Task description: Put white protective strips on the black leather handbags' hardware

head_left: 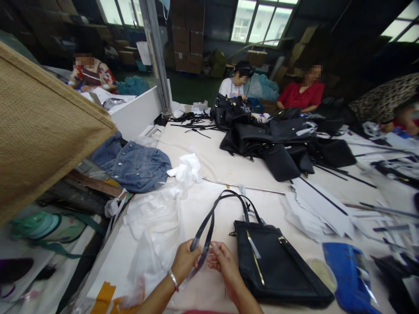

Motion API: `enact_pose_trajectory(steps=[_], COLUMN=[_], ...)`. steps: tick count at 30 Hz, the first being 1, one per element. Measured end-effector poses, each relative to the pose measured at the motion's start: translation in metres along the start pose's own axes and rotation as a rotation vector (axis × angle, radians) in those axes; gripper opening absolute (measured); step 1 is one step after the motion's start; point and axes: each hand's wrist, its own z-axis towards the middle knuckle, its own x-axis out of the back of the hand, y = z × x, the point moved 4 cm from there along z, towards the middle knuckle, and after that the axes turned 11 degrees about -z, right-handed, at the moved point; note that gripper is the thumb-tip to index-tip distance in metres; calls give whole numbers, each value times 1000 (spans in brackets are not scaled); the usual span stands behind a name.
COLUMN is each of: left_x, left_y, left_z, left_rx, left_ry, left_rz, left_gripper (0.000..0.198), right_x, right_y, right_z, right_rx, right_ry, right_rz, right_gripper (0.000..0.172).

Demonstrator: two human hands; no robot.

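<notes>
A black handbag (278, 266) with gold trim lies flat on the white table (212, 161) in front of me. Its long black strap (212, 213) loops up and to the left. My left hand (185, 260) is closed around the strap's lower end, a bracelet on the wrist. My right hand (223, 261) pinches the same strap end just beside it, close to the bag's left edge. A clear plastic wrap seems to sit on the strap between my hands.
White crumpled plastic bags (157, 218) lie left of my hands. A denim jacket (137, 165) rests beyond them. A pile of black bags (275, 139) fills the table's far side, with white paper sheets (317, 209) and a blue packet (347, 266) to the right. Three people sit at the back.
</notes>
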Motion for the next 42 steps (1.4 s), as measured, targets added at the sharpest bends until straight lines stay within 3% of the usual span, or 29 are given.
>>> enact_pose_trajectory(steps=[5, 17, 21, 27, 36, 42], left_x=[-1, -3, -3, -7, -6, -19], left_y=[3, -9, -10, -1, 25, 51], left_z=[-1, 2, 5, 11, 12, 0], left_rx=[10, -24, -25, 6, -32, -238], left_ry=[-29, 0, 7, -77, -187, -223], left_rz=[4, 41, 20, -15, -28, 3], left_gripper=[18, 28, 32, 32, 47, 43], right_x=[2, -2, -5, -10, -6, -12], right_y=[-1, 6, 6, -8, -45, -47], right_z=[15, 14, 8, 2, 1, 8], right_rx=[-104, 63, 50, 231, 290, 339], right_ry=[40, 33, -61, -88, -276, -134], right_rz=[101, -23, -31, -97, -116, -98], right_gripper=[36, 45, 47, 39, 34, 30])
